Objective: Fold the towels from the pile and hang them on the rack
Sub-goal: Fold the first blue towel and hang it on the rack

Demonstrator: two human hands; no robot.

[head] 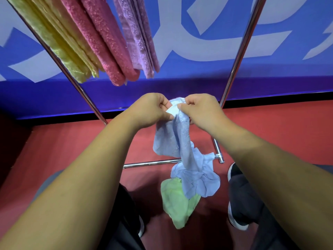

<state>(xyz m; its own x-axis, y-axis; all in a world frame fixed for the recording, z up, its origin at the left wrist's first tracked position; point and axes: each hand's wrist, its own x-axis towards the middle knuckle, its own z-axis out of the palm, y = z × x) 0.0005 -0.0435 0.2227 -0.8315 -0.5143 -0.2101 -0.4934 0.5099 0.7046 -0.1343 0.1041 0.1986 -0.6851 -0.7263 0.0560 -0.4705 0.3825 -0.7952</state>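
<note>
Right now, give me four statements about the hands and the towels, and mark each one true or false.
1. The left hand and the right hand both pinch the top edge of the blue towel. True.
2. The green towel hangs on the rack. False: it lies crumpled on the red floor, under the low end of the blue towel.
3. The pink towel hangs between the yellow towel and the purple towel. True.
4. The blue towel is already neatly folded. False: it hangs crumpled from the hands, its low end bunched at the floor.
</note>
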